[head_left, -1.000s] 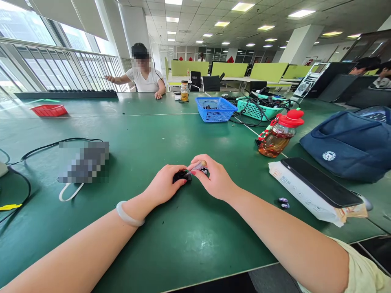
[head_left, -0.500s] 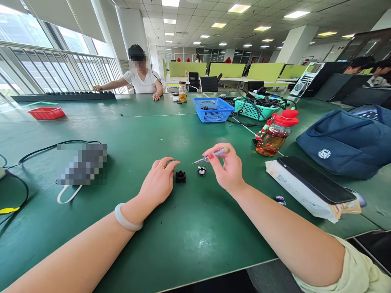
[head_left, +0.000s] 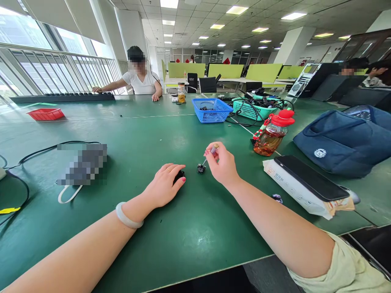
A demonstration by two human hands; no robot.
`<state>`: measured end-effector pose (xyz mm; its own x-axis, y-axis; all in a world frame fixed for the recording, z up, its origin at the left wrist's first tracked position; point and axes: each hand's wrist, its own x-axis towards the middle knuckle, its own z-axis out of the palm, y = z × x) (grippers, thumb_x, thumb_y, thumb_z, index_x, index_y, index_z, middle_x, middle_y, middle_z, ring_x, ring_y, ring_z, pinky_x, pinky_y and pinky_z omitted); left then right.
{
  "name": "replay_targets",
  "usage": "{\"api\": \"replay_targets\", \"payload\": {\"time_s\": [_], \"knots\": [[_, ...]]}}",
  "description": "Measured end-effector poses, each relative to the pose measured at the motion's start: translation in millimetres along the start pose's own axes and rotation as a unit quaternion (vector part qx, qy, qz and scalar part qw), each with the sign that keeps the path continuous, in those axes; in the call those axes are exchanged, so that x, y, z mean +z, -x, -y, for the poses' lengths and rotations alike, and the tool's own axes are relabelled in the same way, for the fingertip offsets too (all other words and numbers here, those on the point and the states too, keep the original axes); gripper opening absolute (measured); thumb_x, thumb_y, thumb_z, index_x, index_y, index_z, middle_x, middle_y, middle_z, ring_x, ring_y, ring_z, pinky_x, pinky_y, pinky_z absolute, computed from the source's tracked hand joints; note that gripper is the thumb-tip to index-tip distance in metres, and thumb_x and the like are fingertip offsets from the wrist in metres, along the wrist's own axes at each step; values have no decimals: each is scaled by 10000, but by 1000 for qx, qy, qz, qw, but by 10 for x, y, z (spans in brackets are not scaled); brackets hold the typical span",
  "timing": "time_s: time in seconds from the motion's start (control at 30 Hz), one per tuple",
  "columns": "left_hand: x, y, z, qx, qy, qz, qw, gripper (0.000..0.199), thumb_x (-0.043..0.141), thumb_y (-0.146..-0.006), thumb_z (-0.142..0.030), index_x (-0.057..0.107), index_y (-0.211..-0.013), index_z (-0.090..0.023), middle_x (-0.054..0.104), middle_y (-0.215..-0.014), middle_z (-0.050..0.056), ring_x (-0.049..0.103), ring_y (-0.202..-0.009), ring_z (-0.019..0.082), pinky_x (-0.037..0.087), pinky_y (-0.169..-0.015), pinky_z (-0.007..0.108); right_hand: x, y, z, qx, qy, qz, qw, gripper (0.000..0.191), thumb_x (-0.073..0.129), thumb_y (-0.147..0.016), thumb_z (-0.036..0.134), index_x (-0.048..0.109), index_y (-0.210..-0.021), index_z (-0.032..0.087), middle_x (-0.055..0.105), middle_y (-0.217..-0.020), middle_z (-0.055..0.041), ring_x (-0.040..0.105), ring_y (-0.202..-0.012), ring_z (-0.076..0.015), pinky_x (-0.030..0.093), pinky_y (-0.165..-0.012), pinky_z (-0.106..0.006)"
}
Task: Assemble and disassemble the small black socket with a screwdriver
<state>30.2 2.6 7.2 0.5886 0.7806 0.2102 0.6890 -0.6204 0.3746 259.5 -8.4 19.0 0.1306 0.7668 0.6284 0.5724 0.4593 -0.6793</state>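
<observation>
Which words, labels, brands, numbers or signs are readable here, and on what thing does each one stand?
No text is readable.
White package: printed characters, too small and blurred.
Dark blue bag: round white emblem, any lettering too small.
Black chair: small pale marking, blurred.

Tabletop (head_left: 214,244): plain green. Black part (head_left: 181,174) under the left hand (head_left: 163,185); thumbnail (head_left: 183,179) pinkish red. Pale violet tool (head_left: 214,149) with a tan end in the right hand (head_left: 222,165); black piece (head_left: 200,168) with pale flecks at its tip.

From the right hand: blue basket (head_left: 212,116) at 12 o'clock; teal basket (head_left: 248,110) at 1; jar (head_left: 269,138) with red cap (head_left: 283,117) at 2; navy bag (head_left: 348,142), white round emblem (head_left: 320,153), at 3; red tray (head_left: 46,115) at 10.
</observation>
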Motion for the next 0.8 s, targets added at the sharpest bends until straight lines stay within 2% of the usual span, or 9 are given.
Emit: {"api": "replay_targets", "payload": {"time_s": [0.1,0.17,0.23,0.33,0.4,0.53,0.63,0.8], "knots": [[2,16,-1,25,10,44,999,556,404,-997,-468,482,-1471,-189,566,-1464,120,406,-1426,311,311,-1228,546,30,36,49,2,-76,82,994,189,549,-947,427,530,-924,241,694,-822,-31,640,-684,-161,538,-673,-309],[-3,22,-7,34,11,54,998,558,432,-990,-459,469,-1482,-198,558,-1472,117,413,-1417,307,303,-1230,547,31,63,97,-3,-131,126,983,219,556,-953,455,541,-942,236,715,-877,-41,661,-711,-160,567,-706,-324],[-6,23,-12,41,12,52,998,557,447,-990,-460,462,-1488,-212,557,-1475,112,431,-1393,304,317,-1217,553,14,79,131,-14,-155,120,980,253,559,-957,487,552,-943,235,718,-877,-40,666,-710,-159,577,-700,-325],[-7,15,-20,40,6,50,998,556,451,-994,-476,465,-1491,-226,561,-1474,110,453,-1357,311,343,-1190,572,-22,64,123,-25,-138,35,989,278,545,-963,512,549,-928,236,696,-822,-29,646,-686,-154,565,-670,-315],[-8,5,-29,36,-2,48,998,550,448,-997,-479,478,-1484,-224,572,-1462,113,463,-1341,317,360,-1176,574,-28,38,86,-15,-114,6,993,265,543,-963,499,543,-939,235,686,-807,-27,635,-672,-154,559,-661,-315],[-9,-11,-42,34,-24,40,998,542,462,-993,-463,504,-1462,-194,599,-1425,124,489,-1301,324,395,-1150,561,24,20,40,10,-92,76,993,227,562,-948,453,539,-925,229,679,-805,-33,637,-675,-158,572,-688,-329],[-1,-11,-33,38,-37,32,998,560,472,-991,-464,492,-1473,-178,608,-1410,127,506,-1273,324,414,-1135,545,75,64,70,3,-121,129,984,207,565,-948,427,537,-906,225,667,-798,-24,624,-670,-147,570,-683,-315],[15,-7,-15,52,-44,35,997,579,475,-989,-507,484,-1484,-206,614,-1398,108,513,-1239,321,428,-1113,538,84,138,142,-13,-195,146,970,215,579,-960,429,553,-932,217,664,-809,-19,628,-663,-129,559,-646,-281]]}}
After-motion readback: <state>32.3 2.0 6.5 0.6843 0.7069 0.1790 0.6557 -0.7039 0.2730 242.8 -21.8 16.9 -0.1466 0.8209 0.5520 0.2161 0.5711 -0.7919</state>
